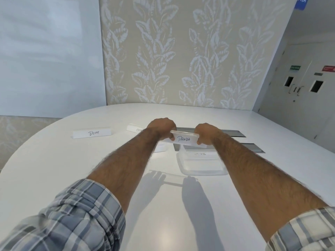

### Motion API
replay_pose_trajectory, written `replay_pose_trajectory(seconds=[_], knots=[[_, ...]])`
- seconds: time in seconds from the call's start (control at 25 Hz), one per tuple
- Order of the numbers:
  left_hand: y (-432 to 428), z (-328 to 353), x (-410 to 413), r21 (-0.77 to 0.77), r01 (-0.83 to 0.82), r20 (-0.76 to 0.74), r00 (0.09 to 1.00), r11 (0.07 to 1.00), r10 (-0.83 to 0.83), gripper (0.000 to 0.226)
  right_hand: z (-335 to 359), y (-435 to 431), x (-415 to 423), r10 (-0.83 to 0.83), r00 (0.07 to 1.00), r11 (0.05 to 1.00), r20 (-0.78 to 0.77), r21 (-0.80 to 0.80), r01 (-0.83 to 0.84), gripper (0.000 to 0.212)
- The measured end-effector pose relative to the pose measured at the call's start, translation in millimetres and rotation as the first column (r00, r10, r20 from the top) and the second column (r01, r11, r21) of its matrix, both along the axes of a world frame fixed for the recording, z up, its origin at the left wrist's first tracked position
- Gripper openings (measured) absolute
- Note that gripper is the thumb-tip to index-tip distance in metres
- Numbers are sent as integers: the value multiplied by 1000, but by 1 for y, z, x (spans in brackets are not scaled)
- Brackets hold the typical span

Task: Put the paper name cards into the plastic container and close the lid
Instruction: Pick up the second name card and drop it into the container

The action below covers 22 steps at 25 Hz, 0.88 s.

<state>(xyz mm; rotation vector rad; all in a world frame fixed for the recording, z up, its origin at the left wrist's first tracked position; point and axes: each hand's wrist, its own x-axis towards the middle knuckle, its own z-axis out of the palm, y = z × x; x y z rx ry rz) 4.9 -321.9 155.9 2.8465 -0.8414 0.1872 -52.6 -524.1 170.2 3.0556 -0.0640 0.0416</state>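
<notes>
Both hands hold a clear plastic name-card holder with a paper card reading PANDA [184, 139] lifted above the white table. My left hand [161, 128] grips its left end and my right hand [206, 132] grips its right end. Just below and nearer to me sits the clear plastic container [201, 163], open, with a card lying inside it. A name card reading BEAR [91, 132] stands on the table to the left. Another name card [134, 128] is partly hidden behind my left wrist. A small white piece [160, 148] shows under my left forearm.
The white round table [54, 169] fills the lower view. Two dark cable slots [235, 133] are set into the tabletop behind the container. A leaf-patterned wall panel [181, 51] stands right behind the table's far edge.
</notes>
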Motion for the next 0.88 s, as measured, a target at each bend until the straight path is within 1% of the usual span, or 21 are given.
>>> replay_pose_trajectory(seconds=[0.08,0.2,0.28,0.4,0.64,0.88], knots=[[-28,4,0,-10,1,21,1000,1000,-1,40,9,-25,-2,4,1000,1000,-3,-20,-4,55],[-67,5,1,-13,-9,32,999,1000,9,40,16,-58,-3,19,1000,997,-9,-73,-19,52],[-89,2,3,-11,-18,40,999,1000,19,39,15,-76,0,26,1000,994,-16,-109,-27,51],[-116,-6,5,-1,-38,25,999,999,38,38,4,-100,8,29,999,992,-43,-121,-34,51],[-148,-36,16,-1,-95,-31,995,995,95,43,-27,-130,33,83,993,976,-84,-193,-98,46],[-159,-63,29,25,-120,-92,988,992,122,45,-55,-149,53,159,978,971,-132,-159,-179,36]])
